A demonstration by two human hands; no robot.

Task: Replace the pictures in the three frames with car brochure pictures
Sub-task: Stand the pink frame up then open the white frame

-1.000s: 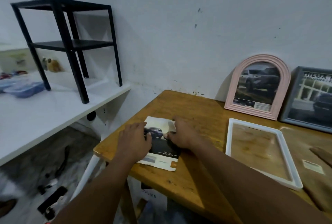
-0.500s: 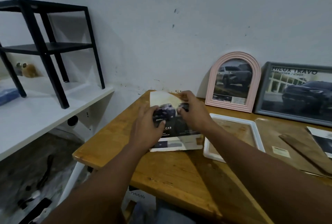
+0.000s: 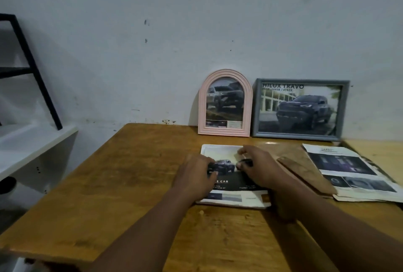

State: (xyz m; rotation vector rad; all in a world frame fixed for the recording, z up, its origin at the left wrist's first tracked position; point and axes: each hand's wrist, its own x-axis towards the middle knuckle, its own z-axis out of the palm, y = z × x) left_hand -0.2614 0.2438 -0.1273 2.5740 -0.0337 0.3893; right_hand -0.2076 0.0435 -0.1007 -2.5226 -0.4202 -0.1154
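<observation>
A car brochure picture [image 3: 231, 181] lies flat on top of the white frame [image 3: 233, 205], which rests on the wooden table [image 3: 130, 184]. My left hand [image 3: 194, 176] holds the picture's left side with its fingers on the printed car. My right hand [image 3: 259, 168] grips the right side, fingertips curled on the paper. Against the wall stand a pink arched frame [image 3: 225, 102] and a grey rectangular frame [image 3: 299, 108], each showing a car picture.
A brown backing board [image 3: 305, 169] lies right of the white frame, with a stack of brochure pages [image 3: 351, 173] beyond it. A black metal rack [image 3: 30, 71] stands on a white shelf [image 3: 32, 140] at the left. The wall runs behind the table.
Both hands carried the car picture from the table's left front part to the right and laid it over the white frame. My view has swung right.
</observation>
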